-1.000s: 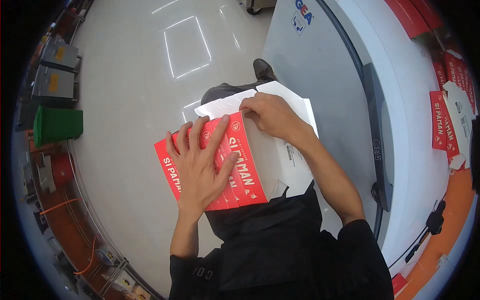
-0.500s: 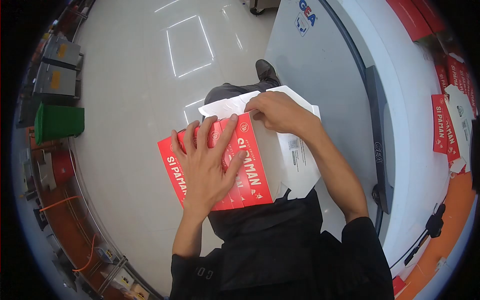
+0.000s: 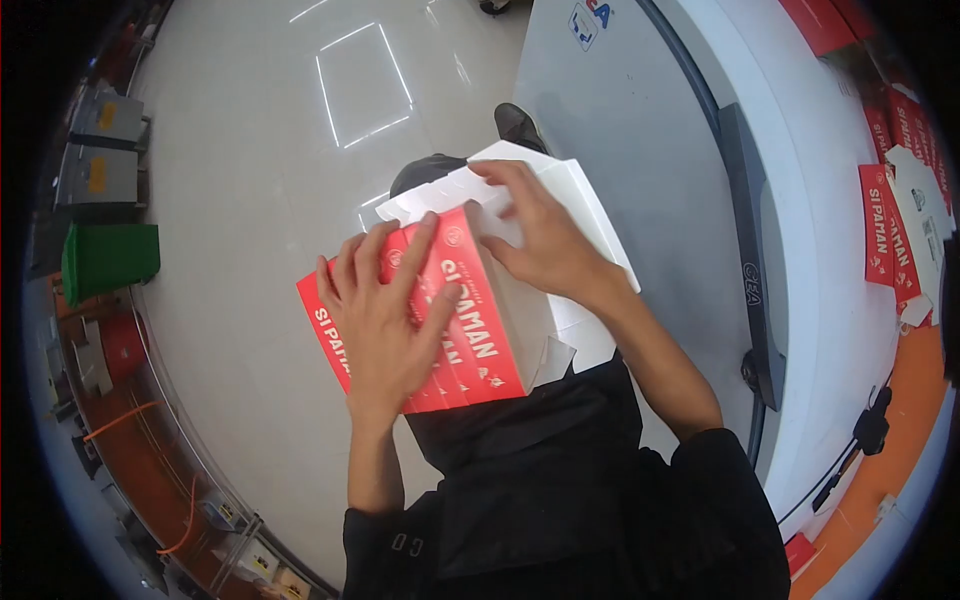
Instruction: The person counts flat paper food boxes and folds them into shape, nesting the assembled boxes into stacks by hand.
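Observation:
Several red cardboard boxes (image 3: 480, 325) printed "SI PAMAN" sit together over my lap, tilted. My left hand (image 3: 385, 310) lies across their red faces with its fingers spread and the fingertips near the upper edge. To the right, my right hand (image 3: 540, 235) is over the white inside of an opened-out box (image 3: 595, 225). Its thumb and fingers are apart, with the fingertips by the upper white panel; whether they touch it I cannot tell. Part of the white cardboard is hidden behind my right hand and forearm.
A grey chest-like unit (image 3: 640, 130) with a dark handle (image 3: 750, 250) stands to the right. More red boxes (image 3: 885, 235) are on the far right, above an orange surface (image 3: 890, 420). A green bin (image 3: 112, 260) and grey containers (image 3: 105, 172) line the left.
My right hand has loosened from the white cardboard's edge and spread its fingers. The white panel's sides now stand up more. The boxes and my left hand have shifted slightly left in view.

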Tool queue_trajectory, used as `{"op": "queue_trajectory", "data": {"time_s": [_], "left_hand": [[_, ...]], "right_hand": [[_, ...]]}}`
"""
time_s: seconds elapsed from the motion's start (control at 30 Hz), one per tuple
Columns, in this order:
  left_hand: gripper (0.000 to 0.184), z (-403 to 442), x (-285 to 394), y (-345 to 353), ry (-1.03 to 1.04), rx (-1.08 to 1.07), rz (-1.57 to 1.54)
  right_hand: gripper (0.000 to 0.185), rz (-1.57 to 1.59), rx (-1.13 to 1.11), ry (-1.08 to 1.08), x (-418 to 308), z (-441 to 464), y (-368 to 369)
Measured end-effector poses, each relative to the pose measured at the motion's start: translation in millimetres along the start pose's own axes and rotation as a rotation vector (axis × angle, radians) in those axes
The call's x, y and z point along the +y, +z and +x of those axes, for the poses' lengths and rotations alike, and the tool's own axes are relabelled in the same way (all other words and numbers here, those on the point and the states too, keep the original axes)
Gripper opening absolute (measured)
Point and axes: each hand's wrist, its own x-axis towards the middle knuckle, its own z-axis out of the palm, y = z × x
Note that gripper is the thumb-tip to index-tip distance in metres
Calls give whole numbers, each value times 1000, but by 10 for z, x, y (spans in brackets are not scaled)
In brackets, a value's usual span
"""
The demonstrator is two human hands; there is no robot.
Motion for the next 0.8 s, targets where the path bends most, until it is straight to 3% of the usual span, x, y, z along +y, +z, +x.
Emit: {"op": "queue_trajectory", "data": {"time_s": [0.07,0.17,0.27,0.3,0.63,0.8], "left_hand": [[59,-25,-112,10,-27,2,-58],[59,-40,-234,57,-56,20,-119],[59,1,-295,58,-63,23,-194],[58,10,-294,50,-34,16,-137],[56,11,-279,190,-137,35,-162],[56,43,-237,201,-109,41,-91]], "right_hand": [[63,-223,-263,-38,-129,-260,-346],[51,-231,-560,-55,-376,-663,-465],[34,-523,-524,-125,-357,-900,-86],[20,-547,-406,-231,-245,-950,33],[9,-525,-95,-247,-180,-1124,36],[17,-434,-16,-187,-28,-1214,264]]}}
